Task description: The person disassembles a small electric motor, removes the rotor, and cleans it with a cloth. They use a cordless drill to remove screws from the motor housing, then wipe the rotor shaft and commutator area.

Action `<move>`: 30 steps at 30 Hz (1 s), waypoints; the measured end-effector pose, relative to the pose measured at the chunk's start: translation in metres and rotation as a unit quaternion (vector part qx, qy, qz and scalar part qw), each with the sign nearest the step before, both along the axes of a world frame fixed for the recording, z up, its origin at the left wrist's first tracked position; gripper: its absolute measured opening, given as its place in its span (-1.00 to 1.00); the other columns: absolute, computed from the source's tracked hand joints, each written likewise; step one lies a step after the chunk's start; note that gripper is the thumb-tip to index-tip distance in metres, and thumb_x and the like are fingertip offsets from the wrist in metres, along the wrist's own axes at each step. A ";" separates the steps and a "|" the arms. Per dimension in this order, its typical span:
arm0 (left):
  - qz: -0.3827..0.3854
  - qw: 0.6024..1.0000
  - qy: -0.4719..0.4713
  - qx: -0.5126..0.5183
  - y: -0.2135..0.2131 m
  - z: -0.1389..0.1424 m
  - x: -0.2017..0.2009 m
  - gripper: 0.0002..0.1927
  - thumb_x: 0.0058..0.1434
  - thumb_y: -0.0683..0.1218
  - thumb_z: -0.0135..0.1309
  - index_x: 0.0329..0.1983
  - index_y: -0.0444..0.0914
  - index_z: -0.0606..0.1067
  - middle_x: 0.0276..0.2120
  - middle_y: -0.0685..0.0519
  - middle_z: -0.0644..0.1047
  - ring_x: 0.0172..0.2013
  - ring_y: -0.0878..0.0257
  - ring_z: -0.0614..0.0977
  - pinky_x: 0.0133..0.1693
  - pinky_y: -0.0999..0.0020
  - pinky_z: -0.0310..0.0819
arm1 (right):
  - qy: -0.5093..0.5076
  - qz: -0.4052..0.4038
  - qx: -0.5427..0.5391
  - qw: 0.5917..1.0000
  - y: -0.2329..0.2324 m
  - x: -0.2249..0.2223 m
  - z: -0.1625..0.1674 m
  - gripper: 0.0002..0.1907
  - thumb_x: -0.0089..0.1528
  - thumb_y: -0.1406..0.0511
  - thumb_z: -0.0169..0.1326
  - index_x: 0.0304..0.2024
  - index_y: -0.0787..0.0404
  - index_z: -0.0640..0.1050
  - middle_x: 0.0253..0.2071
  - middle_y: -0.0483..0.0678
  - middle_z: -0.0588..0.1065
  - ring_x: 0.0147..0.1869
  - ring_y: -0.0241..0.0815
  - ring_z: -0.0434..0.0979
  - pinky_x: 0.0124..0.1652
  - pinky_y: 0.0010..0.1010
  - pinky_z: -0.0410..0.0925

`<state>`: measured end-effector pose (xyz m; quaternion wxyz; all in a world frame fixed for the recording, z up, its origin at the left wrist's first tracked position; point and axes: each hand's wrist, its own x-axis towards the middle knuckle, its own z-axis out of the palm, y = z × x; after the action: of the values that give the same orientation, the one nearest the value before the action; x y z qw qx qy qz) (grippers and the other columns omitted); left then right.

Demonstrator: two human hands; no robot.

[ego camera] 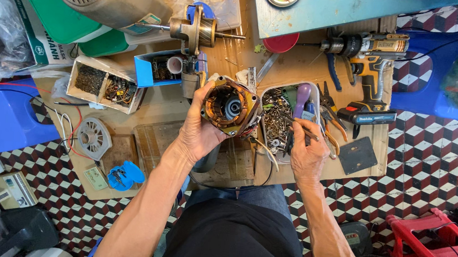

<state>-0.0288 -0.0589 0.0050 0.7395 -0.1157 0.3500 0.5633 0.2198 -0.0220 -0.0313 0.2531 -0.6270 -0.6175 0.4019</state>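
Above the cluttered wooden workbench (160,107), the left hand (199,129) is gripping a round motor stator (230,107), its open end facing up, showing copper-coloured windings ringing a dark central bore, with loose wires trailing below. The right hand (307,153) is pinching a thin tool (300,127) over a white tray (268,96) of screws just beside the stator. A cordless drill (370,68) is lying further right.

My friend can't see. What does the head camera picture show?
A person's left hand holds up a round motor part with copper windings, while the right hand reaches into a white tray of screws. A cordless drill lies nearby.
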 end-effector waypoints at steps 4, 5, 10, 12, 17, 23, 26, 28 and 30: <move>0.006 1.000 0.001 -0.001 -0.006 -0.001 -0.028 -0.30 0.25 0.36 0.07 0.27 -0.18 0.42 0.09 -0.05 0.54 0.04 0.11 0.61 0.14 -0.11 0.55 | 0.041 0.018 0.041 0.998 -0.011 -0.028 0.007 -0.86 0.41 0.36 0.11 0.00 0.28 0.57 -0.19 0.01 0.62 -0.14 -0.24 0.64 -0.13 -0.46 0.46; 0.004 1.000 -0.006 0.009 -0.007 0.000 -0.033 -0.29 0.26 0.37 0.07 0.27 -0.20 0.42 0.10 -0.06 0.54 0.05 0.10 0.61 0.13 -0.11 0.55 | 0.014 0.024 0.042 0.999 -0.013 -0.035 0.007 -0.86 0.39 0.36 0.13 -0.02 0.28 0.58 -0.22 0.01 0.62 -0.18 -0.23 0.63 -0.17 -0.45 0.44; 0.009 1.000 -0.023 0.009 0.000 0.003 -0.057 -0.30 0.25 0.35 0.05 0.26 -0.21 0.42 0.13 -0.06 0.55 0.08 0.11 0.62 0.13 -0.10 0.57 | -0.033 0.042 0.030 0.998 -0.009 -0.058 -0.003 -0.88 0.39 0.35 0.12 -0.07 0.28 0.58 -0.27 0.01 0.62 -0.25 -0.22 0.63 -0.24 -0.43 0.42; 0.007 1.000 -0.022 0.013 0.003 0.002 -0.068 -0.29 0.24 0.36 0.04 0.25 -0.21 0.43 0.13 -0.07 0.56 0.08 0.11 0.63 0.12 -0.08 0.57 | -0.039 0.044 0.028 0.998 -0.006 -0.068 -0.012 -0.88 0.39 0.34 0.12 -0.08 0.28 0.56 -0.30 0.02 0.61 -0.28 -0.21 0.62 -0.25 -0.42 0.42; 0.015 1.000 -0.020 0.010 0.016 -0.003 -0.080 -0.31 0.27 0.34 0.05 0.26 -0.20 0.42 0.12 -0.07 0.55 0.08 0.10 0.62 0.13 -0.09 0.56 | -0.037 0.037 0.024 0.998 0.005 -0.077 -0.027 -0.88 0.39 0.34 0.11 -0.09 0.28 0.57 -0.32 0.01 0.61 -0.29 -0.20 0.62 -0.27 -0.40 0.42; 0.009 1.000 -0.017 0.002 0.015 -0.002 -0.079 -0.32 0.24 0.35 0.06 0.25 -0.17 0.43 0.11 -0.04 0.56 0.09 0.11 0.62 0.14 -0.05 0.56 | -0.053 0.047 0.022 0.997 0.004 -0.075 -0.029 -0.88 0.37 0.34 0.14 -0.10 0.28 0.57 -0.34 0.04 0.59 -0.33 -0.18 0.60 -0.29 -0.38 0.41; 0.006 1.000 -0.010 -0.002 0.018 -0.002 -0.080 -0.31 0.22 0.36 0.06 0.23 -0.16 0.44 0.09 -0.03 0.57 0.08 0.12 0.62 0.13 -0.05 0.56 | -0.050 0.047 0.035 0.997 0.006 -0.079 -0.029 -0.87 0.37 0.34 0.14 -0.08 0.28 0.57 -0.30 0.03 0.60 -0.30 -0.19 0.60 -0.27 -0.39 0.41; 0.003 1.000 -0.008 -0.013 0.030 -0.005 -0.078 -0.31 0.22 0.36 0.05 0.23 -0.16 0.45 0.09 -0.02 0.57 0.08 0.14 0.62 0.13 -0.03 0.55 | -0.043 0.039 0.035 0.998 0.019 -0.078 -0.029 -0.87 0.37 0.34 0.14 -0.06 0.27 0.58 -0.27 0.02 0.61 -0.26 -0.20 0.61 -0.24 -0.40 0.42; -0.001 1.000 -0.003 -0.014 0.037 -0.007 -0.071 -0.31 0.22 0.37 0.05 0.23 -0.16 0.45 0.09 -0.02 0.57 0.07 0.14 0.62 0.13 -0.03 0.56 | -0.034 0.022 0.026 0.999 0.027 -0.072 -0.024 -0.86 0.38 0.35 0.14 -0.02 0.25 0.59 -0.25 0.00 0.63 -0.21 -0.23 0.62 -0.20 -0.41 0.42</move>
<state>-0.1001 -0.0217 -0.0017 0.7392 -0.1272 0.3558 0.5575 0.1479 0.0051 -0.0551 0.2392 -0.6201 -0.6495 0.3692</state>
